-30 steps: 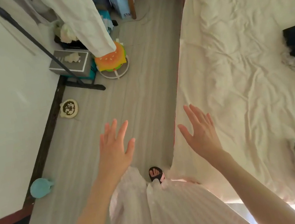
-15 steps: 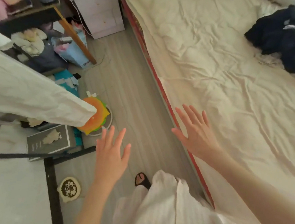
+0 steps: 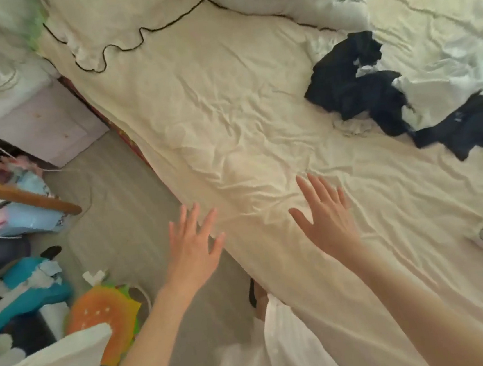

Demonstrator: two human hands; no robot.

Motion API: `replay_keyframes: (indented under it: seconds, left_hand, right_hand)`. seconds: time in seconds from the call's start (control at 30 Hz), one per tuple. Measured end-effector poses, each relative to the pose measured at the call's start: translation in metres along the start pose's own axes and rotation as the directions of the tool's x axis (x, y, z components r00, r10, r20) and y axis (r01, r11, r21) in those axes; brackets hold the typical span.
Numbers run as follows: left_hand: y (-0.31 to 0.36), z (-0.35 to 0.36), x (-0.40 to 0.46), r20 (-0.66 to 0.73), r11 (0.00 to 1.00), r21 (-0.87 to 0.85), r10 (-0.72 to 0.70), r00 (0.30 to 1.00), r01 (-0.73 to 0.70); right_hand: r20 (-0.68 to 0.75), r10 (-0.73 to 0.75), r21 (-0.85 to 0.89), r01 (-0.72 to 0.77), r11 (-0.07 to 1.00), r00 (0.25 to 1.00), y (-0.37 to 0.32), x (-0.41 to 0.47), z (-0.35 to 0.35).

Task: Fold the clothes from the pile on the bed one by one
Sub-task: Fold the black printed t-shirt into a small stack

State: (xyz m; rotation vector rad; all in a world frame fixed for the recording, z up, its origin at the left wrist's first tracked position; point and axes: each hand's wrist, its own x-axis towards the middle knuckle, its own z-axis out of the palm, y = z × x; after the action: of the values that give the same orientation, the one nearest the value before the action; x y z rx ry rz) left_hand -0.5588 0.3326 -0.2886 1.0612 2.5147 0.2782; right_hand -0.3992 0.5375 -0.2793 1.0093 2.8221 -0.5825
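Left hand (image 3: 191, 243) hovers at the bed (image 3: 225, 108) edge, fingers spread, grasping nothing. Right hand (image 3: 327, 221) likewise released, over the sheet. The clothes pile (image 3: 375, 90) lies up and right of both, well apart; the right hand is judged nearer.

The clothes pile (image 3: 400, 96) lies on the bed (image 3: 225, 108), right of a pillow (image 3: 122, 18); a nightstand (image 3: 41, 122) apparently stands left.
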Motion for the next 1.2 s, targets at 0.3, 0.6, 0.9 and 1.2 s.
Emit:
replay_keyframes:
  seconds: [0.3,0.6,0.9,1.2]
  left_hand:
    - [0.084,0.006,0.231,0.19,0.973,0.007,0.226,0.955,-0.232]
    - [0.05,0.121,0.444,0.416,0.915,0.213,0.233,0.879,-0.343]
    - [0.029,0.178,0.516,0.474,0.864,0.317,0.212,0.854,-0.39]
    - [0.037,0.164,0.532,0.629,0.885,0.262,0.146,0.764,-0.384]
  right_hand:
    - [-0.026,0.212,-0.03,-0.213,0.977,0.977,0.081,0.195,-0.039]
    - [-0.064,0.309,-0.171,-0.316,0.933,0.949,0.182,0.372,0.025]
    - [-0.099,0.458,-0.203,-0.469,0.86,0.883,0.216,0.451,0.102]
    - [-0.156,0.606,0.577,-0.426,0.697,0.78,0.153,0.413,0.104]
